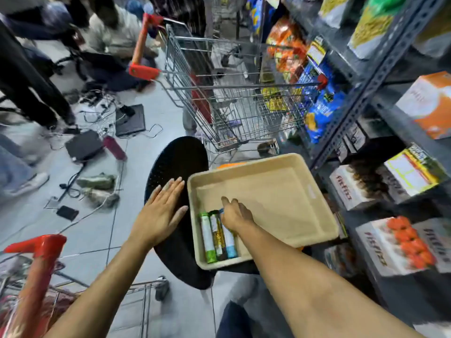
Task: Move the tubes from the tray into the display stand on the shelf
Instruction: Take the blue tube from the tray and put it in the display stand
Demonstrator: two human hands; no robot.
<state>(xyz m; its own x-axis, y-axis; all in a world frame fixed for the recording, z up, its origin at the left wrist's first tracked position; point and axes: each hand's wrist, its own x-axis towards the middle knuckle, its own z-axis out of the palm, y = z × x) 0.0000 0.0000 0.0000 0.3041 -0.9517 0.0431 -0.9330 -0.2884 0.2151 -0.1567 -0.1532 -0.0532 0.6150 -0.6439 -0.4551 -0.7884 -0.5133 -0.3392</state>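
Observation:
A beige tray (273, 164) rests on a round black stool (180, 159). Three tubes lie side by side in the tray's near left corner: a green-capped one (207, 236), a dark gold-patterned one (218, 236) and a blue one (230, 242). My right hand (235, 214) reaches into the tray and its fingers curl around the top end of the blue tube. My left hand (162, 211) lies flat with fingers spread on the stool, just left of the tray. The display stand is not in view.
A grey metal shelf (366, 89) with boxes and snack bags fills the right side. A wire shopping cart (219, 93) stands beyond the stool, another cart's red handle (36, 264) at near left. Cables, laptops and people's legs crowd the floor at left.

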